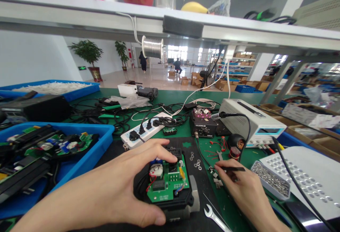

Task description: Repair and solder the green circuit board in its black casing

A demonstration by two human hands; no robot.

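Observation:
My left hand (117, 186) wraps round the left side of a black housing (183, 203) that holds a green circuit board (167, 184); the fingertips rest on the board's top and the thumb lies along its lower edge. My right hand (244, 193) pinches black tweezers (233, 169), whose tips point left toward small metal parts (216, 180) on the green mat. Several small washers (195, 161) lie just right of the board.
A blue bin (87, 161) of circuit boards stands at the left. A white power strip (143, 131), a soldering station (203, 127), a soldering iron (228, 116) and a white power supply (252, 122) sit behind. A tray of screws (271, 180) lies right; a wrench (215, 218) lies near me.

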